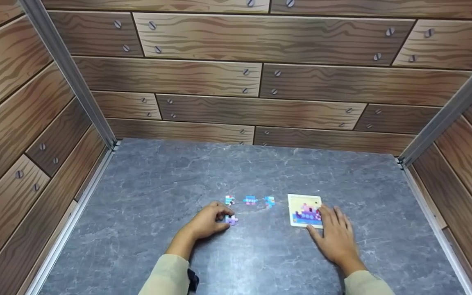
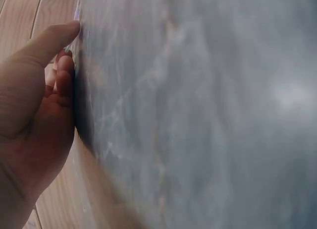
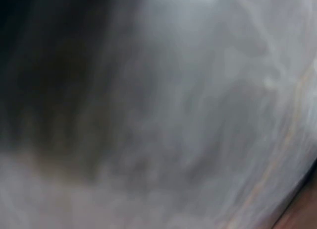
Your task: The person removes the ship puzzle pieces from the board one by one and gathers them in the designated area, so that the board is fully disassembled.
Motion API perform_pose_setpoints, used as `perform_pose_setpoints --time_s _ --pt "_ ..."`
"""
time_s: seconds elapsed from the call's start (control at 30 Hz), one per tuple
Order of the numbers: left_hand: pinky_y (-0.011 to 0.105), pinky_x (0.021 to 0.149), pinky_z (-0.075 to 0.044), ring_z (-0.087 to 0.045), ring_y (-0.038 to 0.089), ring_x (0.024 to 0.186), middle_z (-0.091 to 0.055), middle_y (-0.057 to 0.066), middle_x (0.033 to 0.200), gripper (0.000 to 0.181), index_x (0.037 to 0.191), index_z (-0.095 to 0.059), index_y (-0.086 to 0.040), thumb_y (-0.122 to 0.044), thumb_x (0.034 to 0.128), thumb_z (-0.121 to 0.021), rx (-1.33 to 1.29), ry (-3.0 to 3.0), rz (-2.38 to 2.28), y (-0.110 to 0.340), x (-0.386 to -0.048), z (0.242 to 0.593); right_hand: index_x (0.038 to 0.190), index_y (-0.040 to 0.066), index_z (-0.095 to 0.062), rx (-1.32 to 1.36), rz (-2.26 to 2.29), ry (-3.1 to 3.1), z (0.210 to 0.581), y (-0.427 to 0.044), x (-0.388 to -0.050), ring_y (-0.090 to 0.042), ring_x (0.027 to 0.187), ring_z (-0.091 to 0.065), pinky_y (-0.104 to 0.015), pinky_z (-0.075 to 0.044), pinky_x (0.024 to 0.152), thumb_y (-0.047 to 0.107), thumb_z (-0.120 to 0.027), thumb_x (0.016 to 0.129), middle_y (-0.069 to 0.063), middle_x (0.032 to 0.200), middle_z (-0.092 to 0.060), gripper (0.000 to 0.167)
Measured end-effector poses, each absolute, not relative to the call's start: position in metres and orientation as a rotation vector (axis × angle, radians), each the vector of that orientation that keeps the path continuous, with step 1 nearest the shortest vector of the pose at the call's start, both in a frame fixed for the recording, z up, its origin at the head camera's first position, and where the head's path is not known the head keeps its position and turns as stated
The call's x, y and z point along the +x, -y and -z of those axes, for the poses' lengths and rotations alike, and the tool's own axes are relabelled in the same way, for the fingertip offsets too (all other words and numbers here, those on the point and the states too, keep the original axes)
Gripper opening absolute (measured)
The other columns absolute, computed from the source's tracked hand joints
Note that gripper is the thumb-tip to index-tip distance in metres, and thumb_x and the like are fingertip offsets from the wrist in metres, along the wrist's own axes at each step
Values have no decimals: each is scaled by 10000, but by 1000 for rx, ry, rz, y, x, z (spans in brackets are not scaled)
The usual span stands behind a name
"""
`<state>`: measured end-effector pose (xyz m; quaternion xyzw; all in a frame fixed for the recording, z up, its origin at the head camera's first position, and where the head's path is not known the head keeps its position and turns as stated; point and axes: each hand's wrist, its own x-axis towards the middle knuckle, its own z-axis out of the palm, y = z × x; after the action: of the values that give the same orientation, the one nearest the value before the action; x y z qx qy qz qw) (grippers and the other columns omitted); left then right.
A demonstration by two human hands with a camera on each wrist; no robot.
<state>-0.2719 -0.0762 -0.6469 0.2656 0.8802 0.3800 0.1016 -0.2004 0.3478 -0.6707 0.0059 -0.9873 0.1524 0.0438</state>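
Note:
My left hand (image 1: 208, 221) pinches a purple and white puzzle piece (image 1: 231, 220) between thumb and fingers, low over the table. In the left wrist view the left hand (image 2: 42, 95) lies along the tabletop, the piece mostly hidden. Just above that piece is a red, white and blue piece (image 1: 229, 200). To its right lie a blue piece (image 1: 250, 200) and another blue piece with some pink (image 1: 269, 201), all apart. My right hand (image 1: 336, 237) rests with fairly straight fingers on the right edge of a square picture card (image 1: 296, 200) showing a pink and purple ship.
The grey marbled table (image 1: 158, 176) is bordered by wood-patterned walls (image 1: 236, 78) at the back and both sides. Metal posts stand at the back left (image 1: 72, 78) and back right (image 1: 449, 110) corners. The right wrist view shows blurred tabletop.

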Motion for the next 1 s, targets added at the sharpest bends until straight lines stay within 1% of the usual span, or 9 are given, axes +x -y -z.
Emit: perform_pose_setpoints --time_s 0.13,0.3,0.43,0.63,0.87,1.0 --pt "267 880 -507 -599 130 991 -657 60 1148 320 1266 -777 -123 -153 950 -818 776 -2586 -1110 78 -273 648 1628 85 -409 19 -476 3016 670 -348 -200 -498 1631 -235 -725 -161 1307 612 -548 1073 -183 1716 -404 777" --pt "263 871 -500 -574 90 968 -656 32 1152 365 1301 -761 -135 -170 943 -823 761 -2575 -1092 79 -275 646 1624 95 -407 16 -487 3017 671 -348 -200 -506 1630 -231 -754 -157 1293 636 -537 1069 -186 1715 -402 786" --pt "259 872 -502 -566 75 960 -658 16 1154 362 1293 -764 -141 -153 936 -820 747 -2559 -1087 79 -277 644 1630 95 -408 16 -494 3018 670 -348 -200 -505 1634 -225 -741 -152 1301 632 -542 1068 -184 1719 -399 789" --pt "264 886 -508 -580 86 981 -678 14 1179 348 1277 -781 -152 -133 930 -806 761 -2549 -1072 79 -278 642 1640 89 -402 17 -490 3019 670 -348 -199 -493 1641 -217 -723 -154 1310 631 -531 1075 -173 1732 -387 794" --pt "270 879 -509 -585 110 982 -690 38 1187 345 1252 -790 -122 -91 909 -795 792 -2553 -1068 78 -279 641 1642 89 -397 14 -492 3025 671 -348 -199 -492 1643 -207 -717 -142 1313 644 -518 1075 -169 1741 -375 803" --pt "246 868 -495 -577 102 967 -687 30 1166 330 1223 -793 -109 -79 895 -791 801 -2545 -1075 79 -281 641 1642 90 -398 13 -489 3025 670 -348 -200 -498 1640 -214 -718 -143 1313 645 -518 1074 -174 1740 -376 803"
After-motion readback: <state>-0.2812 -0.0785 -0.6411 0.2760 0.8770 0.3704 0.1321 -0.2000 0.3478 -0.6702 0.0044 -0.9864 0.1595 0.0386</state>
